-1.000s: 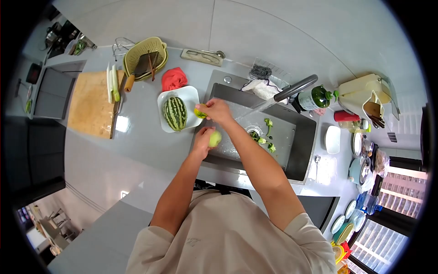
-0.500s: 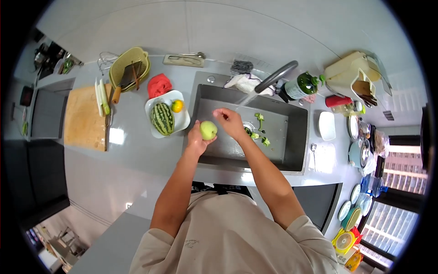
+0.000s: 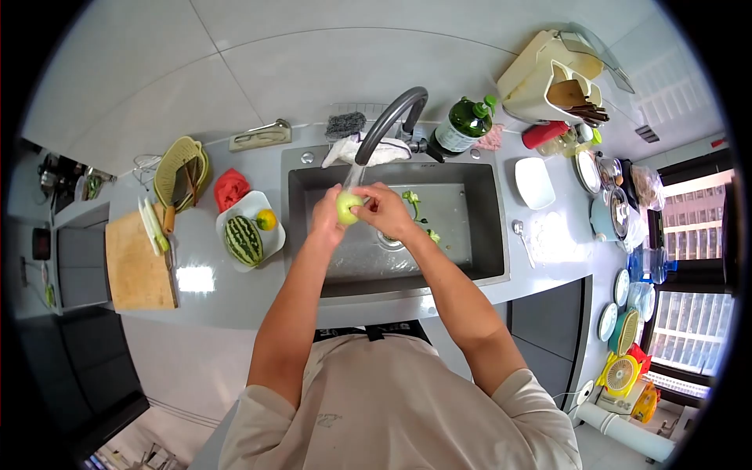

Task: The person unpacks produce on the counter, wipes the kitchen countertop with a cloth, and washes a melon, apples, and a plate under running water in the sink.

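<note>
A pale green apple [image 3: 348, 208] is gripped in my left hand [image 3: 326, 218], over the left side of the sink [image 3: 489, 235]. My right hand [image 3: 385, 211] is closed at the apple's right side, its thumb and fingertips against the skin. Water runs from the curved dark faucet [image 3: 401, 102] just above the apple. Green vegetable scraps [image 3: 413, 204] lie in the sink beyond my right hand. To the left, a white dish [image 3: 272, 205] holds a striped watermelon [image 3: 244, 240] and a small orange-yellow fruit [image 3: 266, 219].
A cutting board [image 3: 137, 266] with long white-green stalks [image 3: 153, 225] lies far left, near a yellow basket [image 3: 205, 168] with a cleaver. Behind the sink are a white cloth [image 3: 384, 150] and a green-capped bottle [image 3: 462, 129]. A white bowl [image 3: 535, 183] and spoon [image 3: 523, 241] sit right.
My left hand has brought the apple up under the running water. My right hand has come in from the side to touch it. The camera view has shifted.
</note>
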The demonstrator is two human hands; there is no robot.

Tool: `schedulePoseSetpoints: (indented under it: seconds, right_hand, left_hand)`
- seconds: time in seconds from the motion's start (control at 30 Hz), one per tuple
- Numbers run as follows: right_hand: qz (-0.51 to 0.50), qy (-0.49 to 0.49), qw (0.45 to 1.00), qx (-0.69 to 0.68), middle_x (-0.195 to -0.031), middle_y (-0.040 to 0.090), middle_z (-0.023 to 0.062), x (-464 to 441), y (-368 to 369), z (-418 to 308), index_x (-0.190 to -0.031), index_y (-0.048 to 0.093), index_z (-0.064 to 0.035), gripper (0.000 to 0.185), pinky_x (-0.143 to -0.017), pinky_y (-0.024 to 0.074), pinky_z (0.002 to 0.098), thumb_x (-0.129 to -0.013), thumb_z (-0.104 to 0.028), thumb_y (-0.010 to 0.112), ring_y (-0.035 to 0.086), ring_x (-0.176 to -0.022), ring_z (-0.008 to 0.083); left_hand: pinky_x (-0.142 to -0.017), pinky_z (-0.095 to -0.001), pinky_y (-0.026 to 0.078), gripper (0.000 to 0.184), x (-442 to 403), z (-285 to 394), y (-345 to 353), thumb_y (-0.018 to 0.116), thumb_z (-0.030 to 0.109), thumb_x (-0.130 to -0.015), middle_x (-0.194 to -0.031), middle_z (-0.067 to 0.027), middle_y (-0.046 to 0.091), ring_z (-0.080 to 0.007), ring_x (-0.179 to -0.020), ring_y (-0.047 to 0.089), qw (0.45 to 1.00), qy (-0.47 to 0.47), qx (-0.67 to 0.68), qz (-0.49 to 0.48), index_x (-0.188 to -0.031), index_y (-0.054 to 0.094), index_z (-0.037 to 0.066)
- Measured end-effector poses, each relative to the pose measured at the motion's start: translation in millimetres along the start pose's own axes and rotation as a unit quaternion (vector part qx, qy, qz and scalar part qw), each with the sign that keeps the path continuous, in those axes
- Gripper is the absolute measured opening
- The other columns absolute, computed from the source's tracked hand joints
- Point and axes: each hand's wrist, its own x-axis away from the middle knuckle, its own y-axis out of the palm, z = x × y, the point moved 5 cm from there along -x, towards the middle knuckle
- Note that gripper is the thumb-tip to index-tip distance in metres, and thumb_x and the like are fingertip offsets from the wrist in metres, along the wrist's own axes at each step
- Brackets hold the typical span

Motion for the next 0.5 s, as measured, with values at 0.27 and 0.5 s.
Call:
schedulePoseSetpoints:
  seconds: [0.27, 0.5]
  right_hand:
    - [0.039, 0.136, 0.99, -0.026, -0.102, 0.077, 0.0124, 0.2, 0.8, 0.1, -0.121, 0.072, -0.0037, 0.042, -0.08, 0.0579, 0.0335, -0.082, -0.021, 0.078, 0.074, -0.088, 0.0205]
    - [0.095, 0.267, 0.857, -0.43, -0.091, 0.065, -0.0022, 7.6, 18.8, 7.8, -0.121, 0.068, -0.0078, 0.035, -0.054, 0.0391, 0.0251, -0.086, -0.003, 0.071, 0.052, -0.067, 0.0076]
  left_hand:
    - [-0.078, -0.0348, 0.054, 0.028, -7.2, 19.9, 14.3, 0.064, 0.03, -0.102, -0.1, -0.0069, 0.069, -0.0176, -0.09, 0.067, 0.97, 0.178, -0.165, 0.03, -0.107, 0.068, 0.002]
    - [-0.086, -0.0364, 0.053, 0.034, -9.5, 16.4, 18.4, 0.059, 0.033, -0.106, -0.103, -0.0088, 0.07, -0.0211, -0.095, 0.067, 0.993, 0.106, 0.041, -0.04, -0.117, 0.066, 0.001]
